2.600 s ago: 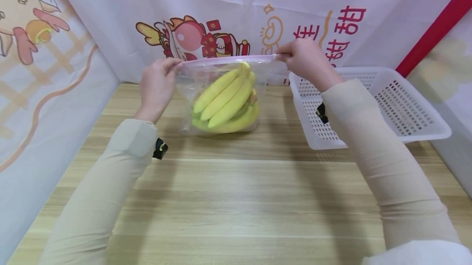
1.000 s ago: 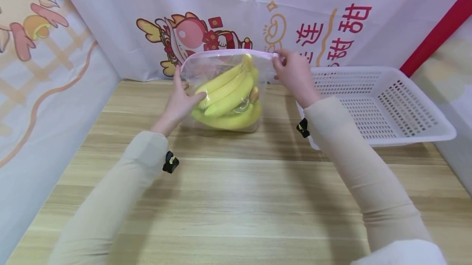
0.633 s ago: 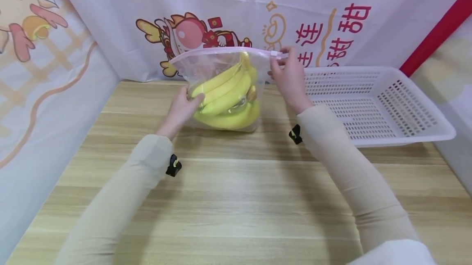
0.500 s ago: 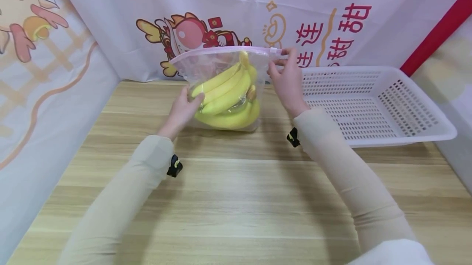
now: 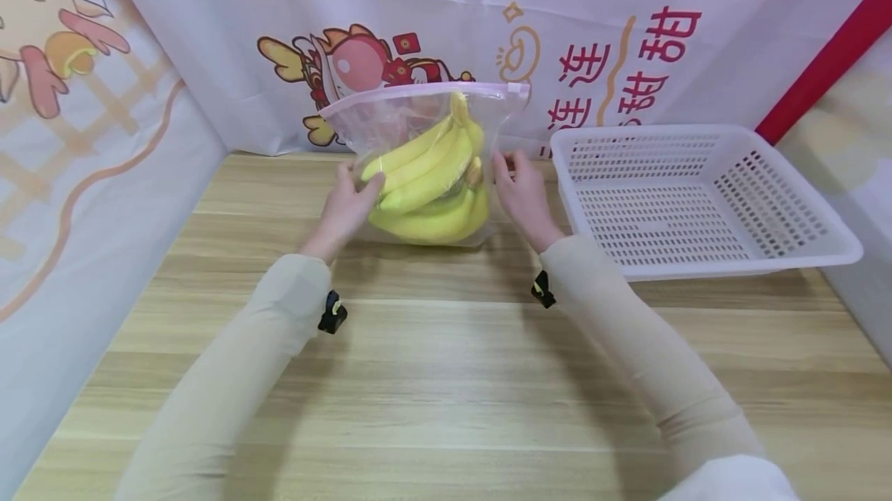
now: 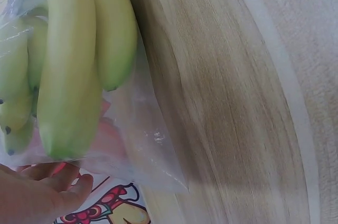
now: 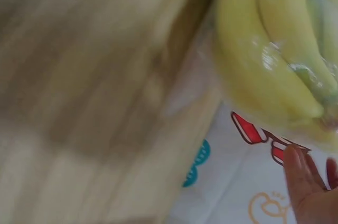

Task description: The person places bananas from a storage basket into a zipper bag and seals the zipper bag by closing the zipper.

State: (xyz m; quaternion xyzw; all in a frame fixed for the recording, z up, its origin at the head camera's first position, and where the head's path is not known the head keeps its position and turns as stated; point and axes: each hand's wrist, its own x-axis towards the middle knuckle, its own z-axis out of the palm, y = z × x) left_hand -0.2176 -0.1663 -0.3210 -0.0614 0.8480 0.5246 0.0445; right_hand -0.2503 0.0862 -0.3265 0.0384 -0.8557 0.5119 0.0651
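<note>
A clear zip bag stands upright on the table with yellow bananas inside. Along its top runs a pink zip strip, with a pale slider at the right end. My left hand grips the bag's lower left side, thumb in front and fingers behind. At the bag's right edge is my right hand, fingers loosely bent, holding nothing visible. The left wrist view shows left fingers against the plastic by the banana tips. In the right wrist view, right fingertips are close beside the bag.
A white perforated basket stands on the wood-grain table, right of the bag. Printed cloth hangs close behind the bag, and another printed cloth borders the table's left side.
My left hand moved from the zip's left end down to the bag's side. My right hand released the slider end and dropped to the right edge. The zip strip now looks straighter.
</note>
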